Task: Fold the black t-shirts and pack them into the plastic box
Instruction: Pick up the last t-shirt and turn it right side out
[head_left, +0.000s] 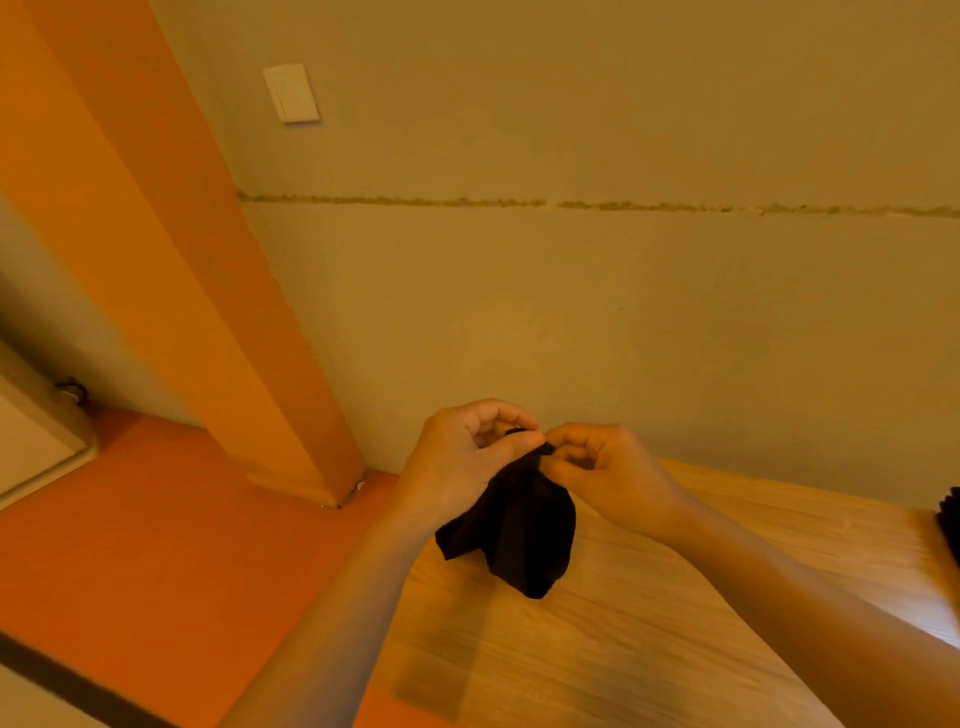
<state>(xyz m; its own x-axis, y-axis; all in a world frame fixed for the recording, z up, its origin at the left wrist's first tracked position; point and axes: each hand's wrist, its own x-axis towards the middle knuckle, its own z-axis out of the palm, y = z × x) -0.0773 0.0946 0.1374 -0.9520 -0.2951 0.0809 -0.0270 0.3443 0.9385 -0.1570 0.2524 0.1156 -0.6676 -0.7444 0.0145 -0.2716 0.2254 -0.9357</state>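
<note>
My left hand (462, 457) and my right hand (608, 473) are up together, fingers curled, both pinching the top edge of 1 black t-shirt (519, 530). It hangs bunched beneath them, above the wooden counter (649, 623). More black fabric (950, 525) peeks in at the right edge.

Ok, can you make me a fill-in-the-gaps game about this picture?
1. Both hands pinch a cloth whose colour is ____.
2. The left hand and right hand hold it above a wooden ____.
3. High on the wall is a white light ____.

Missing words: black; table; switch
</note>
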